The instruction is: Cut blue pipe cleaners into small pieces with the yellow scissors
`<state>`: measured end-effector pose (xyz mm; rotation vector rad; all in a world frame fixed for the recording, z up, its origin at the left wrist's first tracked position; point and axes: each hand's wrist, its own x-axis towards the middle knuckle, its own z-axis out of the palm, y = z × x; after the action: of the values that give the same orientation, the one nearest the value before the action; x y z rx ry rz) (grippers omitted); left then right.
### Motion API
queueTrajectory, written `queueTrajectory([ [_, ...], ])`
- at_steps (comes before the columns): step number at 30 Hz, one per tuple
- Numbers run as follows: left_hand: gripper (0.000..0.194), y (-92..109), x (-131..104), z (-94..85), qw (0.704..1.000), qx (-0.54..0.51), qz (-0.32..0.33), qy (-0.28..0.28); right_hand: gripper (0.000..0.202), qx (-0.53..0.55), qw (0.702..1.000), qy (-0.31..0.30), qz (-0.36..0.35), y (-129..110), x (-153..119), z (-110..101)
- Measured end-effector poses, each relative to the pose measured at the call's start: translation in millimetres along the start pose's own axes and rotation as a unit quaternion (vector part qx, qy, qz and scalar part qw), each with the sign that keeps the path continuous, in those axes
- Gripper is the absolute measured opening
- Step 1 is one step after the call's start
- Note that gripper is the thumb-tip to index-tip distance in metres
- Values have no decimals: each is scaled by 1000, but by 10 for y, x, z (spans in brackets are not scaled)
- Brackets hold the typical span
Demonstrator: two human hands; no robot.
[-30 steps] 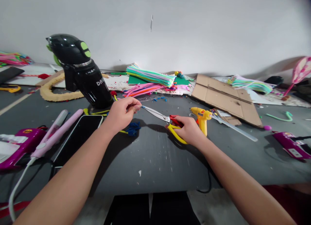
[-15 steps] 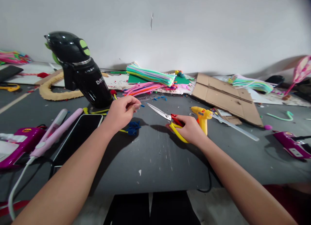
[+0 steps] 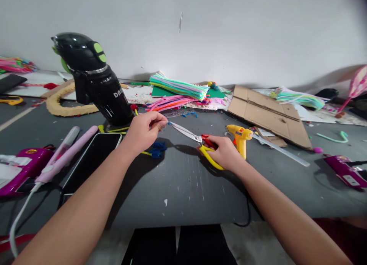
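Note:
My left hand (image 3: 147, 130) pinches a small blue piece (image 3: 169, 123) that sticks out past its fingertips. My right hand (image 3: 223, 152) is closed around the handles of scissors (image 3: 187, 133) with red and yellow grips. The scissor tips are at the blue piece, beside my left fingertips. Beneath my left hand, a blue fuzzy bunch (image 3: 157, 149) with a yellow stem lies on the grey table (image 3: 177, 196). Several small blue bits (image 3: 190, 115) are scattered farther back. A yellow glue gun (image 3: 241, 137) stands just behind my right hand.
At the left are a black bottle (image 3: 106, 93), a phone (image 3: 91, 158) and a pink styling iron (image 3: 65, 154). Bundles of coloured pipe cleaners (image 3: 179, 86) lie along the wall. Flat cardboard (image 3: 266, 116) lies at the back right, a purple device (image 3: 344, 169) at the far right.
The scissors have moved slightly left, and their tips now meet the blue piece at my left fingertips. My left hand has hardly moved. The view has shifted a little.

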<state>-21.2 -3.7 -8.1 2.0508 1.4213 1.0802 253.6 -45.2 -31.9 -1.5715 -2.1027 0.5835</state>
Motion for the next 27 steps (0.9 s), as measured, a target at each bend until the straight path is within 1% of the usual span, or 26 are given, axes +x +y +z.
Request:
queueTrajectory([
  [15, 19, 7, -7, 2, 1000, 5, 2, -5, 31, -8, 1000, 0, -8, 31, 10, 18],
  [22, 19, 14, -3, 8, 1000, -6, -5, -3, 32, -15, 1000, 5, 14, 18, 5, 19],
  [27, 19, 35, -7, 7, 1000, -18, -13, 0, 39, 17, 999, 20, 30, -40, -10, 4],
])
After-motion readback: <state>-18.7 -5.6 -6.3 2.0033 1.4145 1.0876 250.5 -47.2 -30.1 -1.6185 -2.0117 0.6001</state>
